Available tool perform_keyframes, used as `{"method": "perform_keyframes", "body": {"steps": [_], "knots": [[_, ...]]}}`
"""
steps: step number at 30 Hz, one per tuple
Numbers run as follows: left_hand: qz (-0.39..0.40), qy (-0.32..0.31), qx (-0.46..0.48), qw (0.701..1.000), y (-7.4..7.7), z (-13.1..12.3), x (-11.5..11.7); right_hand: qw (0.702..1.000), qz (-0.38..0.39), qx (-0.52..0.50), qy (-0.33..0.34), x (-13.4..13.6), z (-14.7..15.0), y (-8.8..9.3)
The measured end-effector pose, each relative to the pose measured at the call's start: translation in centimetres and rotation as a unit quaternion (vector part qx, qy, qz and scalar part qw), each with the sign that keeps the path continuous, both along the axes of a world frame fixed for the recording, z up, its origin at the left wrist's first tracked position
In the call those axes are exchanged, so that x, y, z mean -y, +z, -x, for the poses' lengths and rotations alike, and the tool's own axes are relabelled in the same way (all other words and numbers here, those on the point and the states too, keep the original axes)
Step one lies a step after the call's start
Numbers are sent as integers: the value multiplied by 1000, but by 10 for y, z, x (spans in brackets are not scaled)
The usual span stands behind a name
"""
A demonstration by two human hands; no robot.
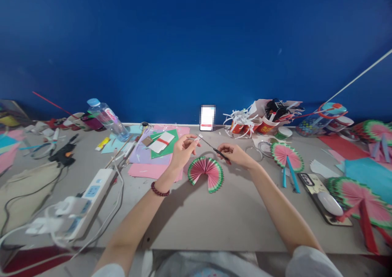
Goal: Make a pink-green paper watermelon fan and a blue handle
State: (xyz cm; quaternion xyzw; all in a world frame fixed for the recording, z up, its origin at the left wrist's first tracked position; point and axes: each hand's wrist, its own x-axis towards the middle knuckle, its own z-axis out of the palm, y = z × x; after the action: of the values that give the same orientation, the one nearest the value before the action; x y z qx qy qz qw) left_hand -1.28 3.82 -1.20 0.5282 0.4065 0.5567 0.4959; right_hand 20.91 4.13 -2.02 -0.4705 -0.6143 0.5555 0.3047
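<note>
My right hand is closed around the dark handle of a pair of scissors, whose thin blades point up and left. They reach a small white piece at the fingertips of my left hand. Those fingers are pinched on the piece; whether it is paper or tape is too small to tell. Below both hands, a pleated pink paper fan with a green edge lies on the table in an arch, its gap facing me. Neither hand touches it.
A lit phone stands against the blue wall. Coloured paper sheets and a power strip lie to the left. On the right are finished-looking fans, a second phone with a mouse, and cups of paper strips.
</note>
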Motion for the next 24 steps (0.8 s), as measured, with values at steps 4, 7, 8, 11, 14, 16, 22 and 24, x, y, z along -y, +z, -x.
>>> {"method": "perform_keyframes", "body": {"steps": [4, 7, 8, 11, 14, 16, 22, 24], "knots": [[1, 0, 0, 1000, 0, 0, 0, 1000, 5, -4, -3, 0, 0, 0], [1, 2, -1, 1000, 1, 0, 0, 1000, 9, -3, -4, -1, 0, -1], [0, 2, -2, 1000, 1, 0, 0, 1000, 9, -2, -3, -1, 0, 0], [-3, 0, -6, 1000, 1, 0, 0, 1000, 7, 0, -5, 0, 1, 2], [-4, 0, -12, 1000, 0, 1, 0, 1000, 10, 0, -14, 1, 3, 4], [-2, 0, -13, 1000, 1, 1, 0, 1000, 6, 3, -20, 1, 4, 4], [-3, -4, -34, 999, 6, 0, 3, 996, -17, -16, -91, -8, -3, -4], [-11, -11, -69, 998, 6, 2, 3, 995, -26, -13, -94, -10, -7, -5]]}}
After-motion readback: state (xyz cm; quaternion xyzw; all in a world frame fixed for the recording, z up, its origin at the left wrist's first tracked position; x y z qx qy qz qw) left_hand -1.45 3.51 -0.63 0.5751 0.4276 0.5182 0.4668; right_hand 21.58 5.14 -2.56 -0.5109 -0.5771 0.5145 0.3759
